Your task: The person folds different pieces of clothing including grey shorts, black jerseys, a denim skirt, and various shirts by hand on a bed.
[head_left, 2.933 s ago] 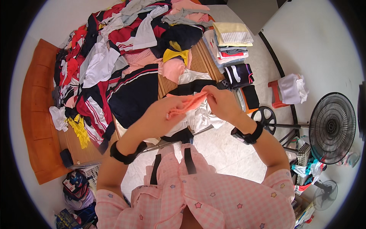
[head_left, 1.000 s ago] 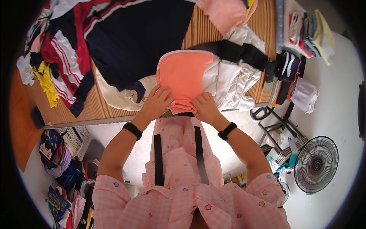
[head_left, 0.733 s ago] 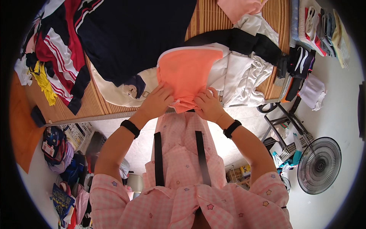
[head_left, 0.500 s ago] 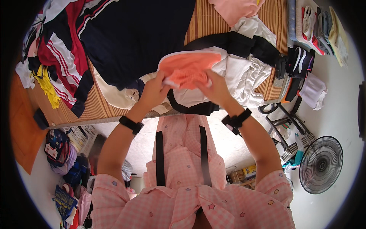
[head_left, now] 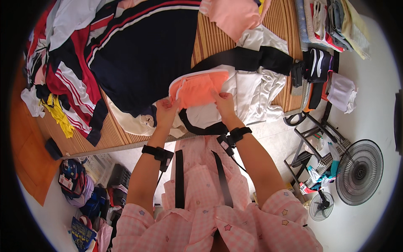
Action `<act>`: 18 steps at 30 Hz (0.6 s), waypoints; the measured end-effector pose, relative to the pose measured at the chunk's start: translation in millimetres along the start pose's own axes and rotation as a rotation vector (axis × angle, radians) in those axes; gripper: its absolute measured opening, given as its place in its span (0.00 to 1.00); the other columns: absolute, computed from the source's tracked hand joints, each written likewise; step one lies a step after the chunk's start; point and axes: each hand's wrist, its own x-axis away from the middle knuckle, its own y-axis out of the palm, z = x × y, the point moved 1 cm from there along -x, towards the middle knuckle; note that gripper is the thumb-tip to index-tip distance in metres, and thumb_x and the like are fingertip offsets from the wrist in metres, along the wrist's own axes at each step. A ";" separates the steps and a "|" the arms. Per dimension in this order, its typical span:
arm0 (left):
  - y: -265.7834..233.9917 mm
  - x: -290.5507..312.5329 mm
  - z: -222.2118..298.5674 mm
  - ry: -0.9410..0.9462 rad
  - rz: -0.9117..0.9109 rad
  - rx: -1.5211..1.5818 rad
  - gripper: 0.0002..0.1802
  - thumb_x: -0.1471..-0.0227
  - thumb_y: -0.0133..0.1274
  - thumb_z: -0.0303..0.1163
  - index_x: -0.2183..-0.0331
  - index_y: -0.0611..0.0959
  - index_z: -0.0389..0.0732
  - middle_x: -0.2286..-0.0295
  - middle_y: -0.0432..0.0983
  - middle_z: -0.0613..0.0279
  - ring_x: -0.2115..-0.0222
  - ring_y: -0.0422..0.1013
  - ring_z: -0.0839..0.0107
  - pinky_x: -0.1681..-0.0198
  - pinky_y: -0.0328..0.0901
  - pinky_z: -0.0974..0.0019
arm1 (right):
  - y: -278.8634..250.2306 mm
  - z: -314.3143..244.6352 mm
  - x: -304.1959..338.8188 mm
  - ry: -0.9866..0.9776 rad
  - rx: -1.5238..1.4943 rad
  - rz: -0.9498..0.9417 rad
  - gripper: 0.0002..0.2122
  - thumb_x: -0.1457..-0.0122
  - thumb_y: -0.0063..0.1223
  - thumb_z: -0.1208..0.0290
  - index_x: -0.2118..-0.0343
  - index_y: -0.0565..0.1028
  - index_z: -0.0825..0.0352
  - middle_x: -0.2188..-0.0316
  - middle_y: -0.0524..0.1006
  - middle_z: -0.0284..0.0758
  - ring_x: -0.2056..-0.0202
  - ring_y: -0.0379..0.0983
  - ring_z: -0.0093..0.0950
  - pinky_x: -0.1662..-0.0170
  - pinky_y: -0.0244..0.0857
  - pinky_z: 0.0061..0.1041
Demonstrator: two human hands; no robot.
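Observation:
A pair of small orange shorts [head_left: 197, 89] with white trim lies spread over white clothing, its trimmed edge on the far side. My left hand [head_left: 166, 111] pinches its near left corner, fingers closed. At the near right side, my right hand [head_left: 223, 104] grips the fabric between thumb and fingers. Beneath and to the right is a white garment [head_left: 252, 90] with wide black bands [head_left: 239, 59]. Just left of the shorts spreads a large dark navy garment [head_left: 142, 63] with red and white stripes.
The table [head_left: 216, 33] has a striped, mat-like top. Peach clothing [head_left: 235, 17] lies at the far side, a yellow cloth [head_left: 58, 115] at the left. Folded clothes [head_left: 325, 21] are stacked at the far right. A black fan [head_left: 359, 171] stands right, bags [head_left: 73, 178] lower left.
The orange shorts, bunched in the middle before, now lie flatter and smoother. Both hands have drawn slightly nearer to me, and the right hand moved left. The whole view has shifted a little.

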 end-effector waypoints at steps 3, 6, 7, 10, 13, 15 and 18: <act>-5.2 -4.2 11.0 -0.078 -0.113 0.000 0.30 0.58 0.65 0.54 0.62 0.73 0.43 0.72 0.70 0.69 0.72 0.65 0.81 0.73 0.60 0.75 | 8.7 -11.6 -5.6 0.087 -0.038 -0.033 0.22 0.51 0.64 0.57 0.62 0.72 0.72 0.65 0.75 0.38 0.65 0.72 0.28 0.65 0.67 0.25; -5.4 -1.5 12.0 -0.220 -0.155 0.014 0.25 0.57 0.64 0.52 0.64 0.76 0.45 0.75 0.70 0.72 0.74 0.64 0.82 0.74 0.58 0.77 | 9.1 -20.7 -2.0 0.193 -0.194 -0.217 0.17 0.48 0.60 0.62 0.61 0.73 0.70 0.64 0.75 0.36 0.64 0.72 0.28 0.63 0.69 0.25; -4.0 -1.7 9.7 -0.224 -0.149 0.023 0.23 0.56 0.63 0.51 0.65 0.77 0.46 0.75 0.70 0.73 0.75 0.64 0.82 0.74 0.57 0.77 | 6.4 -22.3 0.3 0.205 -0.277 -0.226 0.16 0.47 0.59 0.64 0.60 0.73 0.68 0.62 0.75 0.35 0.62 0.72 0.27 0.61 0.68 0.26; 5.4 -3.2 -1.3 -0.103 -0.163 0.179 0.15 0.54 0.62 0.39 0.67 0.81 0.39 0.78 0.73 0.72 0.80 0.66 0.79 0.80 0.59 0.72 | 3.6 -25.4 5.1 0.177 -0.413 -0.319 0.13 0.45 0.55 0.69 0.58 0.74 0.66 0.59 0.74 0.34 0.56 0.71 0.28 0.56 0.69 0.31; 16.5 -9.6 -0.4 -0.045 -0.021 0.152 0.12 0.58 0.63 0.37 0.73 0.82 0.40 0.78 0.75 0.67 0.76 0.70 0.77 0.76 0.65 0.70 | 0.6 -31.4 3.4 0.101 -0.376 -0.425 0.11 0.45 0.53 0.74 0.59 0.74 0.67 0.63 0.76 0.35 0.61 0.75 0.29 0.60 0.71 0.30; 24.2 -6.5 11.3 0.058 0.043 0.097 0.13 0.59 0.64 0.38 0.73 0.80 0.41 0.79 0.72 0.68 0.77 0.69 0.75 0.76 0.64 0.67 | -9.8 -39.1 -1.1 -0.097 -0.161 -0.388 0.12 0.44 0.53 0.74 0.58 0.74 0.71 0.63 0.77 0.35 0.63 0.75 0.26 0.61 0.72 0.24; 22.4 19.4 44.5 -0.063 -0.071 0.190 0.18 0.60 0.66 0.40 0.68 0.79 0.41 0.75 0.71 0.67 0.73 0.68 0.75 0.73 0.64 0.65 | -42.5 -58.6 3.7 -0.370 -0.093 -0.489 0.13 0.42 0.54 0.70 0.57 0.74 0.73 0.64 0.78 0.34 0.66 0.75 0.23 0.61 0.71 0.23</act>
